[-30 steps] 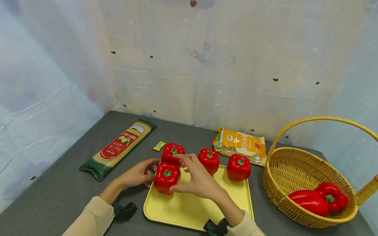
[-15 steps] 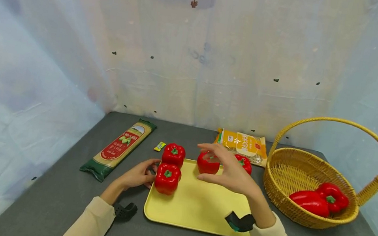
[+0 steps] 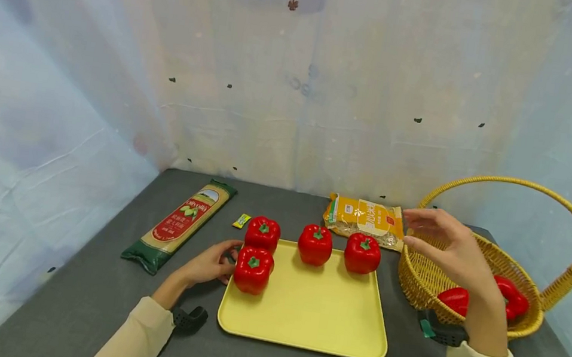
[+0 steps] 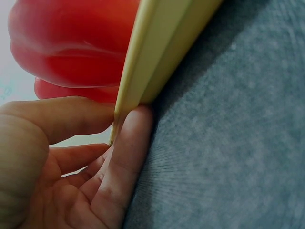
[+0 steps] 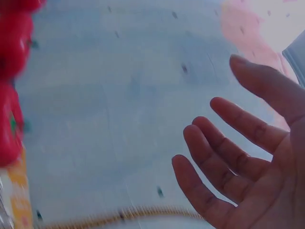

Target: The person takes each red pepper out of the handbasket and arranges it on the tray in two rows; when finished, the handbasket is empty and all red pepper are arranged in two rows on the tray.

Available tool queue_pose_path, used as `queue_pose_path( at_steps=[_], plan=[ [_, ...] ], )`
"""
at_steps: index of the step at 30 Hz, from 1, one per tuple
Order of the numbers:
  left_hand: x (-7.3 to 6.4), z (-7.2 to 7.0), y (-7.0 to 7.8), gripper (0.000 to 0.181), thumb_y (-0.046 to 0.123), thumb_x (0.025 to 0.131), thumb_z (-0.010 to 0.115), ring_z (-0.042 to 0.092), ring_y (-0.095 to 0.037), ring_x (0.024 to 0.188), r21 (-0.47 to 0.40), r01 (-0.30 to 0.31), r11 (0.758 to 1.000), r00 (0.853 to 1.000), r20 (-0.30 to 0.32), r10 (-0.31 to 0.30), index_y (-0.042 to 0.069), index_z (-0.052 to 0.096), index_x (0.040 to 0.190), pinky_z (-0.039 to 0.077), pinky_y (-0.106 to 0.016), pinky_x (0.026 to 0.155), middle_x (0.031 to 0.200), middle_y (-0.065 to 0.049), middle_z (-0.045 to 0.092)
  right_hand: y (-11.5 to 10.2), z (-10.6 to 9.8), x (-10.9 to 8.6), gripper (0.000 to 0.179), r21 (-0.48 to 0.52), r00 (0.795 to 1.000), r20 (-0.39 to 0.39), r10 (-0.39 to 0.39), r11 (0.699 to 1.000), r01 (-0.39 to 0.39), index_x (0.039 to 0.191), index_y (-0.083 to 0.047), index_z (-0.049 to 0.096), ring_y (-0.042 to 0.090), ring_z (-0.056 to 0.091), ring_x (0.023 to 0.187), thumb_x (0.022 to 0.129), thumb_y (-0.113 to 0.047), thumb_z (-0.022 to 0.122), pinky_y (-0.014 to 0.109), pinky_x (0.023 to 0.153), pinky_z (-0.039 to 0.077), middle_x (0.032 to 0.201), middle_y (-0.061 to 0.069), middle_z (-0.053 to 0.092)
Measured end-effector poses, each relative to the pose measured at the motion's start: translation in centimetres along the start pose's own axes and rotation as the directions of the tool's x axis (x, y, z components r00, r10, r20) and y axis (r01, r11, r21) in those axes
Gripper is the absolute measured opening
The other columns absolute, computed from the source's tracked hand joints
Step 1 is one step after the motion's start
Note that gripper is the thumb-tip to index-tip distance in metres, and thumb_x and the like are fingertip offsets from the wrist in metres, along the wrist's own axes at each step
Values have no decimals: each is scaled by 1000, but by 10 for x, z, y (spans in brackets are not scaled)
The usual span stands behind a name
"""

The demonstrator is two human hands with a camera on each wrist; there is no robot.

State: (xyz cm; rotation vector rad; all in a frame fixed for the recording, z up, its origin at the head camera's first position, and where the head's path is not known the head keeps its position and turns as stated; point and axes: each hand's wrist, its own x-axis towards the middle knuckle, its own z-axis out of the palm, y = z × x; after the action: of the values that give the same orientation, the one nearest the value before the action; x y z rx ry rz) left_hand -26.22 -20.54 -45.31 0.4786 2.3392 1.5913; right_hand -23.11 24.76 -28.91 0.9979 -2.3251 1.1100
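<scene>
My left hand (image 3: 208, 262) pinches the left rim of the yellow tray (image 3: 308, 314); in the left wrist view the digits lie on both sides of that rim (image 4: 143, 62). Right beside it, a red bell pepper (image 3: 252, 272) sits at the tray's left side, with another red bell pepper (image 3: 262, 234) behind it. Two more bell peppers stand along the back edge, one in the middle (image 3: 315, 244) and one at the right corner (image 3: 363, 253). Holding nothing, my right hand (image 3: 449, 257) hovers over the wicker basket (image 3: 409, 285), fingers spread and gently bent.
Inside the basket lie red peppers (image 3: 514, 299), partly hidden by the right forearm. Its tall handle (image 3: 513, 182) arches above. A yellow grain bag (image 3: 364, 219) lies behind the tray. To the left are a pasta packet (image 3: 179, 225) and a small yellow sachet (image 3: 241, 221).
My right hand has left the front-left bell pepper and swept right across the tray to the basket. The left hand stays at the tray's rim.
</scene>
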Motion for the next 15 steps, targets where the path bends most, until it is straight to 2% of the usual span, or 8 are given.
queue_pose_path(
  at_steps=[4, 8, 12, 15],
  plan=[
    [1, -1, 1, 58, 5, 89, 57, 57, -22, 72, -2, -8, 1000, 1000, -2, 8, -2, 31, 140, 56, -37, 63, 108, -17, 49, 19, -29, -14, 44, -15, 988, -74, 136, 990, -138, 125, -2, 54, 4, 58, 100, 82, 6, 65, 8, 81, 45, 115, -7, 58],
    [1, -1, 1, 58, 4, 90, 57, 57, -22, 71, -5, -4, 1000, 1000, 0, 4, -2, 31, 140, 56, -37, 63, 107, -16, 48, 36, -49, -28, 41, -51, 954, -130, 270, 959, -278, 127, -7, 53, -1, 54, 99, 87, -4, 63, 4, 79, 41, 113, -13, 55],
    [1, -1, 0, 57, 4, 90, 57, 57, -22, 72, -7, -4, 1000, 1000, 1, 4, -1, 31, 140, 56, -38, 63, 107, -16, 48, 53, -66, -42, 41, -114, 902, -139, 408, 899, -424, 130, -11, 51, -8, 47, 97, 91, -20, 61, 2, 74, 38, 112, -21, 50],
    [0, 0, 0, 57, 4, 89, 57, 57, -22, 72, -3, -2, 1000, 1000, 0, 2, -1, 31, 140, 56, -37, 63, 106, -16, 48, 64, -76, -50, 47, -171, 858, -127, 497, 841, -513, 133, -14, 48, -5, 42, 100, 92, -32, 59, 13, 73, 38, 112, -22, 46]
  ],
)
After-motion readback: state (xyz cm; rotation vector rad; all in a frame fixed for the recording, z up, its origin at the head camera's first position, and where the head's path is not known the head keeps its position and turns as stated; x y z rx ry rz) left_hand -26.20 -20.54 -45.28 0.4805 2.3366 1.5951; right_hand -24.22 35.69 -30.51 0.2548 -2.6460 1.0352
